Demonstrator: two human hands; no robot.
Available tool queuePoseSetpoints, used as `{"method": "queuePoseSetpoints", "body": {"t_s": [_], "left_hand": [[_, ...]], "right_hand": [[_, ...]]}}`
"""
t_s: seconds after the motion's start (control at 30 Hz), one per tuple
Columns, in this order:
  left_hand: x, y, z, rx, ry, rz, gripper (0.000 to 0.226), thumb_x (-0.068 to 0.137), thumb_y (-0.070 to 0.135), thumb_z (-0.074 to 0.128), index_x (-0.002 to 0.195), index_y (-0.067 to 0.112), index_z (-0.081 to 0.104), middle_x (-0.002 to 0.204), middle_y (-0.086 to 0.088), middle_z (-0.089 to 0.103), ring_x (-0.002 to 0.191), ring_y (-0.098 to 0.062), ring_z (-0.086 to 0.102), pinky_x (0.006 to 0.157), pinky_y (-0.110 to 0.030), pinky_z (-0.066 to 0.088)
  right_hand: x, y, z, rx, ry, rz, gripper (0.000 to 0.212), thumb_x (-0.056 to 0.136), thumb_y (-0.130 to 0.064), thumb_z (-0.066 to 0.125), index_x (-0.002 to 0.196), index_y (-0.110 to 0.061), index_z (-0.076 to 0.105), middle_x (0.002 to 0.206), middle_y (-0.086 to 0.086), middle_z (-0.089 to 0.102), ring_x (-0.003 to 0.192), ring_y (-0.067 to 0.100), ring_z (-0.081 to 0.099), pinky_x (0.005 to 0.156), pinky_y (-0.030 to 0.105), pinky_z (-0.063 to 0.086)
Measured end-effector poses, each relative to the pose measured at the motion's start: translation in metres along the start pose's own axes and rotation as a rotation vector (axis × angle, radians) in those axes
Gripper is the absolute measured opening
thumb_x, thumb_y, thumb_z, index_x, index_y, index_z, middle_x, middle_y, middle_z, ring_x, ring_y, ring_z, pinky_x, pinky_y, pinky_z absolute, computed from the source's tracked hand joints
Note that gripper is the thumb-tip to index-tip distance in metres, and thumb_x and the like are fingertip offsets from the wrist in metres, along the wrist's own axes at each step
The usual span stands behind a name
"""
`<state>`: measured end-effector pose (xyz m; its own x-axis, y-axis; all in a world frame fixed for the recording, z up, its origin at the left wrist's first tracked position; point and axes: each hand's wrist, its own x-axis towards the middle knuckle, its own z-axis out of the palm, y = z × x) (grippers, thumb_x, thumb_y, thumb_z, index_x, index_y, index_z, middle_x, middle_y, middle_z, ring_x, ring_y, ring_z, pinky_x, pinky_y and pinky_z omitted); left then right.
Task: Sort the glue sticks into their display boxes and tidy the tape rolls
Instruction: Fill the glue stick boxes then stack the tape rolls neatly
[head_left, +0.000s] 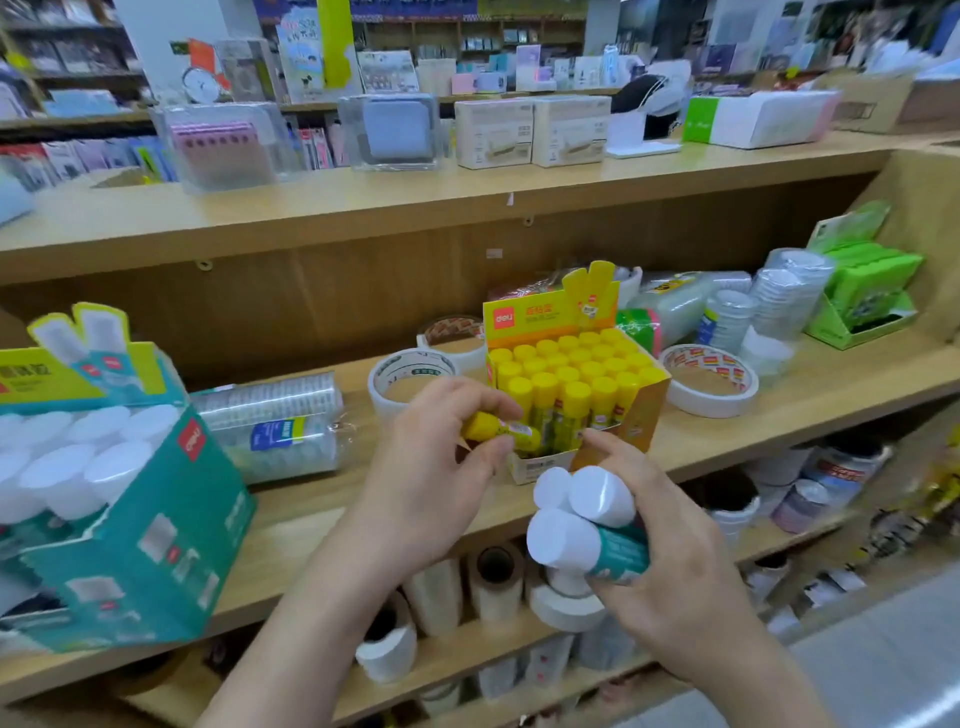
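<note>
on my feed the left hand (431, 467) pinches a slim yellow glue stick (498, 430) between thumb and curled fingers, holding it on its side at the front left corner of the yellow cardboard box (643, 413). that box stands near the middle of the wooden shelf (779, 415), packed with rows of round yellow caps. the right hand (685, 571) grips a bundle of fatter glue sticks (587, 525) — smooth white domed caps, teal labels — just past the shelf's front edge. its index finger reaches to the box's low front wall; i can't tell if it touches. at the shelf's left end a teal cardboard box (156, 545) sits tilted, full of the same white caps. a flat white tape roll (410, 376) lies just left of the yellow box, and another tape roll (709, 382) just right. a clear, crinkly sleeve of tape (280, 421) lies on its side beside the teal box.
</note>
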<state>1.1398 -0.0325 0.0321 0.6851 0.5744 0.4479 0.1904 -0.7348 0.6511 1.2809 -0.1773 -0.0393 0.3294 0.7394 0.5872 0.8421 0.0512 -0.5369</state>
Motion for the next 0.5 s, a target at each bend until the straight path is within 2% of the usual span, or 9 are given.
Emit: {"method": "queuePoseSetpoints", "body": {"t_s": [0.07,0.1,0.23,0.4,0.5], "left_hand": [[0.005,0.003,0.010,0.092,-0.026,0.055,0.026,0.090,0.009,0.064,0.112,0.023,0.062,0.106,0.009,0.055,0.099,0.003,0.048,0.078,-0.004,0.036],[0.006,0.005,0.014,0.106,0.004,0.054,0.030,0.089,0.008,0.064,0.113,0.025,0.060,0.104,0.010,0.055,0.098,0.004,0.049,0.077,-0.004,0.037],[0.013,0.012,0.026,0.114,0.170,-0.006,0.034,0.079,0.014,0.077,0.105,0.030,0.060,0.089,0.015,0.063,0.076,-0.005,0.061,0.069,-0.022,0.052],[0.019,0.007,0.041,0.259,0.174,0.141,0.035,0.074,0.014,0.079,0.108,0.014,0.073,0.102,0.001,0.062,0.081,-0.011,0.059,0.071,-0.024,0.051],[0.022,-0.002,0.044,0.376,0.237,0.180,0.036,0.074,0.025,0.073,0.108,0.013,0.074,0.101,-0.004,0.060,0.083,-0.015,0.052,0.072,-0.026,0.046]], "right_hand": [[0.004,0.012,-0.005,-0.053,-0.028,-0.054,0.085,0.058,-0.009,0.082,0.129,-0.028,0.041,0.142,-0.008,0.047,0.109,0.017,0.057,0.082,0.040,0.051],[0.006,0.017,-0.007,-0.077,-0.043,-0.074,0.085,0.056,-0.007,0.083,0.128,-0.026,0.042,0.142,-0.007,0.047,0.109,0.015,0.055,0.083,0.038,0.050],[0.013,0.031,-0.014,-0.102,-0.088,-0.129,0.082,0.052,-0.007,0.082,0.124,-0.021,0.046,0.140,-0.005,0.050,0.109,0.013,0.055,0.082,0.031,0.047],[0.022,0.036,-0.022,-0.028,-0.066,-0.137,0.081,0.054,-0.008,0.081,0.126,-0.022,0.048,0.121,-0.008,0.059,0.099,0.012,0.056,0.077,0.025,0.047],[0.025,0.034,-0.022,0.051,-0.056,-0.120,0.068,0.062,-0.015,0.074,0.123,-0.025,0.048,0.106,-0.019,0.052,0.088,0.004,0.051,0.069,0.019,0.043]]}}
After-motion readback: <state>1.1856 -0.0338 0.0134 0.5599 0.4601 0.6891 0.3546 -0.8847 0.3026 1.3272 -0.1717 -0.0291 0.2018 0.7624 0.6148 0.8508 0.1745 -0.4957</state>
